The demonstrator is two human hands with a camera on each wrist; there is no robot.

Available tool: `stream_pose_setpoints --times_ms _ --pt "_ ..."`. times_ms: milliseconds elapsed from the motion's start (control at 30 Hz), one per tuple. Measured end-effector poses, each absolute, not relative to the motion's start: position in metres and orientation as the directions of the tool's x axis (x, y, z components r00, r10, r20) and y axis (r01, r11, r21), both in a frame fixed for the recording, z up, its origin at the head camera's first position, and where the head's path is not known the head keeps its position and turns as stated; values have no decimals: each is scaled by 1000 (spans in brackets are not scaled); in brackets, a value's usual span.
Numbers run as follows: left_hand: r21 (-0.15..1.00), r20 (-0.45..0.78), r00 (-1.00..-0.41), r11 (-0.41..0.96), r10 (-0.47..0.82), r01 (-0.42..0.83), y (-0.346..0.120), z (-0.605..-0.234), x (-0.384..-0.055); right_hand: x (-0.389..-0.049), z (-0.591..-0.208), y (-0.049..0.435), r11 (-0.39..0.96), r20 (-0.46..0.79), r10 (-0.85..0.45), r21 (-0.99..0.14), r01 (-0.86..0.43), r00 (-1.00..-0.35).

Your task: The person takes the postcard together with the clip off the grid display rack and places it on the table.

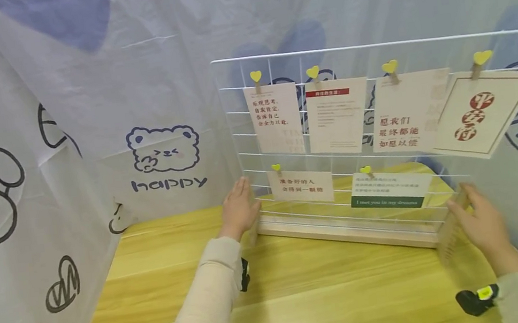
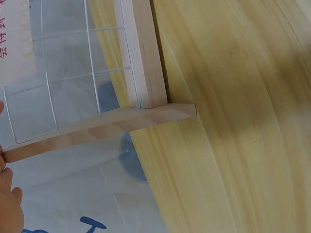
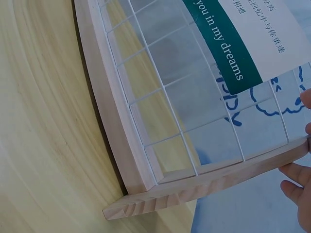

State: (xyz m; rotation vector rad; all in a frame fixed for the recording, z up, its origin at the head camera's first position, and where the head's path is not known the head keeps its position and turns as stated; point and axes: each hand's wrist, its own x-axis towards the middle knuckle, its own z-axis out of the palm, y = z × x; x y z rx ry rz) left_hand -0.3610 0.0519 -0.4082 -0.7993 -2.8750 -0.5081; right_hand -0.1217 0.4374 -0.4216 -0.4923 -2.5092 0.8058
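Grid stand (image 1: 345, 233), upright between two grips. Its left side piece (image 2: 97, 133) is pinched by the left hand (image 1: 240, 209); cards (image 1: 340, 119) are clipped between; its right side piece (image 3: 209, 186) is pinched by the right hand (image 1: 482, 220). Both sides are best steadied evenly.

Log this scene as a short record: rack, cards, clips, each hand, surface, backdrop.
Rack: white wire grid with pale wooden base, upright
Cards: six rectangular printed paper cards, four above, two below; upper rightmost tilted
Clips: six yellow heart-topped clips, one per card
Left hand: grips left wooden side piece
Right hand: grips right wooden side piece
Surface: yellow wood-grain table
Backdrop: white cloth, blue drawings
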Motion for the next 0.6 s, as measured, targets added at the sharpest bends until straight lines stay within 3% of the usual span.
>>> stream_pose_setpoints --times_ms 600 --pt "227 193 -844 814 501 535 52 -406 -360 -121 -414 439 732 222 463 -642 228 -858"
